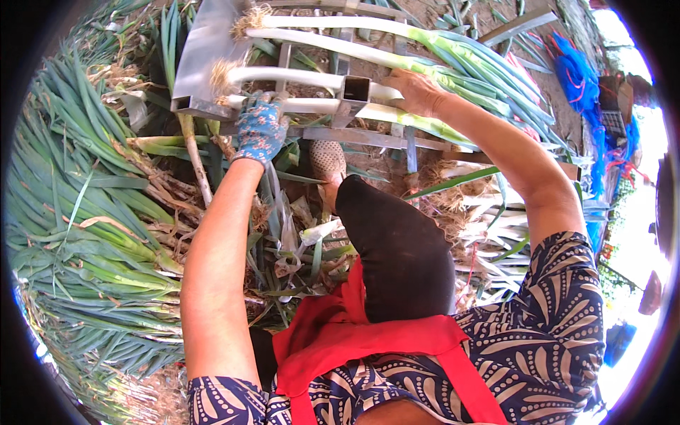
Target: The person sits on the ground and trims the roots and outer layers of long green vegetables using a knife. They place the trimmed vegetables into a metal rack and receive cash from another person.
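Several leeks lie side by side across a metal rack point(353, 101), root ends against a metal plate point(210, 48) at the left. My left hand point(261, 127), in a blue floral glove, has its fingers over the white shank of the nearest leek point(311, 105), close to its roots. Bare, my right hand point(417, 93) grips the leek point(297, 78) just beyond that one, where the shank passes into the leaves. Its fingertips are partly hidden. Farther off are two more leeks point(329, 47), whose green tops point(478, 79) spread to the right.
A large heap of leeks point(90, 212) fills the left side. White-shanked leeks point(494, 239) lie at the right, near my knee. Leaf scraps and plastic film point(319, 234) litter the ground by my foot point(326, 159). Blue netting point(579, 74) hangs at the far right.
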{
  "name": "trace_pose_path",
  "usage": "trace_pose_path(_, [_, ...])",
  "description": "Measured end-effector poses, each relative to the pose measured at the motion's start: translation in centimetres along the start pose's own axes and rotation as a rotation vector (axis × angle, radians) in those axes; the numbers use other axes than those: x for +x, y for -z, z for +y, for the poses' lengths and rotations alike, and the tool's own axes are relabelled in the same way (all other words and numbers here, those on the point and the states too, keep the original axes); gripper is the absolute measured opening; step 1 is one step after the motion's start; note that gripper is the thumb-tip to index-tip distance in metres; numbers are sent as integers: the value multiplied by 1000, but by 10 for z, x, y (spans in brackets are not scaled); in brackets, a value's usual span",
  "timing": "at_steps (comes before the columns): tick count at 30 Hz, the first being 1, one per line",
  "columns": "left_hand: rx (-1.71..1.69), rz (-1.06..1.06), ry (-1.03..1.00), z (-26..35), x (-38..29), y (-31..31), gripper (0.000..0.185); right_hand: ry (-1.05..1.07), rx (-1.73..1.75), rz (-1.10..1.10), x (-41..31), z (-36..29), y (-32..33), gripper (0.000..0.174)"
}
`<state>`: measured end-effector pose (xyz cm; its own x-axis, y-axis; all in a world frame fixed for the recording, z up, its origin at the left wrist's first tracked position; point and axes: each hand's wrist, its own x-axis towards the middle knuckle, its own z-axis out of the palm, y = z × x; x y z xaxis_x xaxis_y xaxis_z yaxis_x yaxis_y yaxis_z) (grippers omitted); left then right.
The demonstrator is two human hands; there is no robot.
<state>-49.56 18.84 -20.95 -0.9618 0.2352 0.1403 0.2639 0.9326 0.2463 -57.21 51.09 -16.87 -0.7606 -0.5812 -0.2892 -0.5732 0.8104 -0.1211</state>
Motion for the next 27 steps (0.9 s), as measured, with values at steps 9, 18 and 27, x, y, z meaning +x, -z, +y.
trace_pose_path(9, [101,-170,3,2,11,15,39,-101,183,-361,-23,49,13,58])
trace_pose_path(18, [28,-151,10,2,4,16,45,-198,131,-279,-21,69,9,67])
trace_pose_path(27, [65,-73,-32,-2,2,6,41,-289,402,13,-1,108,-7,64])
